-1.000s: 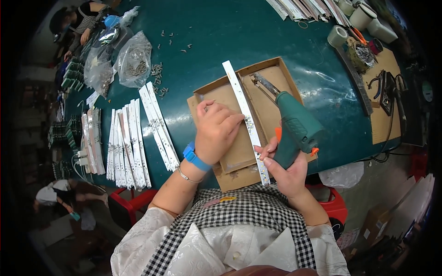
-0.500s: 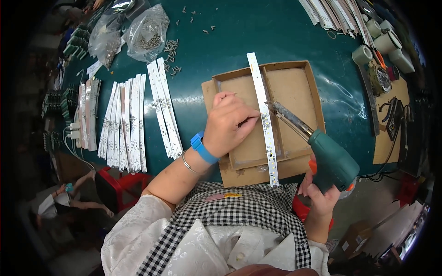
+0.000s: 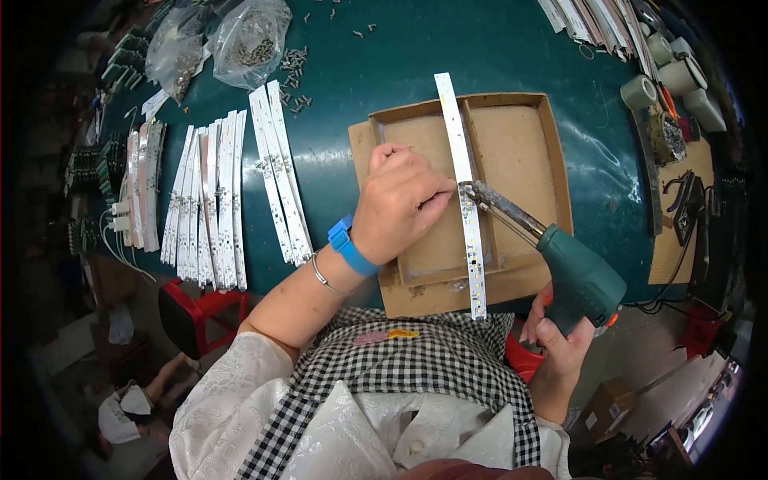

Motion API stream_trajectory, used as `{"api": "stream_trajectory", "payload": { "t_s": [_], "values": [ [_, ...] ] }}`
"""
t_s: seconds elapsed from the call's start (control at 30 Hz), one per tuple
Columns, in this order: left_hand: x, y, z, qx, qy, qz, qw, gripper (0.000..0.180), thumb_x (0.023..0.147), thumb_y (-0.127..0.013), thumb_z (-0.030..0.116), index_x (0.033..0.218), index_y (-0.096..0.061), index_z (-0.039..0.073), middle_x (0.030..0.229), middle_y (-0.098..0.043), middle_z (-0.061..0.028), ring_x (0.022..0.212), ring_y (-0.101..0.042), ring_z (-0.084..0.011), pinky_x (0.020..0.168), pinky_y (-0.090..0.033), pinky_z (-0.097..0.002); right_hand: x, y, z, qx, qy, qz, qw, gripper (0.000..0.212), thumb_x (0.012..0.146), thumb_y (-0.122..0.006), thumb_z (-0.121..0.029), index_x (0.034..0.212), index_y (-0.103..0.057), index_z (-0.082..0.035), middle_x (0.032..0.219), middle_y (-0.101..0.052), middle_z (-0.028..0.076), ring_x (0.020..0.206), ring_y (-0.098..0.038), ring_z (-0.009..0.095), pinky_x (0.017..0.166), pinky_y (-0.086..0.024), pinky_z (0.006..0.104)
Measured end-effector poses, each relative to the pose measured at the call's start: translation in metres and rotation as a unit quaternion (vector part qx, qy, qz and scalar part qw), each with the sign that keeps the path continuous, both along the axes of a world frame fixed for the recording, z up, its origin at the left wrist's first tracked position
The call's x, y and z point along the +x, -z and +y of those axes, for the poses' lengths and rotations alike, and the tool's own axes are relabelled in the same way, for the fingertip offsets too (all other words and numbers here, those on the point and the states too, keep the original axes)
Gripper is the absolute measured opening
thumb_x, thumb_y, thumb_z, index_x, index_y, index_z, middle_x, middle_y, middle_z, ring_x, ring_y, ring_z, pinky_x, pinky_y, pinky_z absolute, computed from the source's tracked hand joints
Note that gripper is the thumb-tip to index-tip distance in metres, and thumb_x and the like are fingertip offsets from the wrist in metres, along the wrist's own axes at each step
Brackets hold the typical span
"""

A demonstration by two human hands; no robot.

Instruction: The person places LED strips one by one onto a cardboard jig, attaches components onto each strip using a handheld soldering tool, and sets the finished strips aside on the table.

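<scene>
A narrow white LED circuit board strip lies lengthwise across a shallow cardboard tray, overhanging its near edge. My left hand is over the tray's left part, thumb and forefinger pinched at the strip's left edge; whatever is between them is too small to make out. My right hand grips a green soldering gun by its handle from below. The gun's dark metal tip points left and meets the strip close to my left fingertips. Small components dot the strip's nearer half.
Two white strips and a larger row of strips lie left on the green table. Beyond them are loose metal parts and a plastic bag of them. Pliers and white spools stand right.
The soldering gun's tip and my left fingertips have come closer together on the strip. My right fingers now cover the orange trigger. The whole view has shifted slightly.
</scene>
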State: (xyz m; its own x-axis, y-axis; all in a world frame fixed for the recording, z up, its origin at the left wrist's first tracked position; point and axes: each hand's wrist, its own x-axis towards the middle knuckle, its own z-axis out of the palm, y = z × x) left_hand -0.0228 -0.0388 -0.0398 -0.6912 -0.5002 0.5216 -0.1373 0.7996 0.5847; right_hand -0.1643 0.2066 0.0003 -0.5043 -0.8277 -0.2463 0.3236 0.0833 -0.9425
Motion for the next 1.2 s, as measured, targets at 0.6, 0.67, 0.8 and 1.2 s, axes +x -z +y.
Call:
{"api": "stream_trajectory", "payload": {
  "t_s": [0.6, 0.67, 0.8, 1.2],
  "values": [
    [0.001, -0.005, 0.000, -0.006, -0.003, -0.009, 1.000, 0.016, 0.066, -0.074, -0.002, 0.079, -0.070, 0.007, 0.072, -0.063, -0.0030, 0.071, -0.060, -0.0187, 0.085, -0.044, -0.0372, -0.004, -0.006, 0.004, -0.005, 0.007, 0.026, 1.000, 0.063, 0.078, -0.074, -0.013, 0.122, -0.037, 0.013, 0.076, -0.051, 0.011, 0.049, -0.051, 0.014, 0.047, -0.050, 0.0280],
    [0.001, -0.003, 0.000, -0.007, -0.002, -0.012, 1.000, 0.016, 0.065, -0.074, -0.002, 0.078, -0.070, 0.007, 0.072, -0.063, -0.0030, 0.071, -0.060, -0.0188, 0.085, -0.045, -0.0370, -0.007, -0.008, 0.003, -0.024, 0.029, -0.001, 0.999, 0.067, 0.077, -0.074, -0.013, 0.125, -0.036, 0.014, 0.076, -0.051, 0.011, 0.048, -0.050, 0.014, 0.046, -0.049, 0.0279],
    [-0.001, 0.000, -0.001, -0.018, 0.002, 0.015, 1.000, 0.015, 0.065, -0.073, 0.001, 0.077, -0.067, 0.008, 0.069, -0.060, -0.0018, 0.072, -0.058, -0.0177, 0.084, -0.041, -0.0363, -0.010, -0.007, 0.002, -0.049, 0.029, 0.001, 0.998, 0.072, 0.077, -0.075, -0.015, 0.128, -0.034, 0.014, 0.073, -0.051, 0.010, 0.046, -0.050, 0.014, 0.043, -0.049, 0.0275],
    [0.000, -0.002, 0.000, -0.012, -0.004, 0.012, 1.000, 0.016, 0.066, -0.074, 0.001, 0.079, -0.068, 0.008, 0.072, -0.064, -0.0014, 0.074, -0.060, -0.0172, 0.084, -0.041, -0.0362, -0.002, -0.003, -0.002, -0.021, 0.024, 0.012, 0.999, 0.072, 0.077, -0.075, -0.016, 0.127, -0.034, 0.013, 0.070, -0.050, 0.009, 0.045, -0.049, 0.014, 0.042, -0.048, 0.0279]
  ]
}}
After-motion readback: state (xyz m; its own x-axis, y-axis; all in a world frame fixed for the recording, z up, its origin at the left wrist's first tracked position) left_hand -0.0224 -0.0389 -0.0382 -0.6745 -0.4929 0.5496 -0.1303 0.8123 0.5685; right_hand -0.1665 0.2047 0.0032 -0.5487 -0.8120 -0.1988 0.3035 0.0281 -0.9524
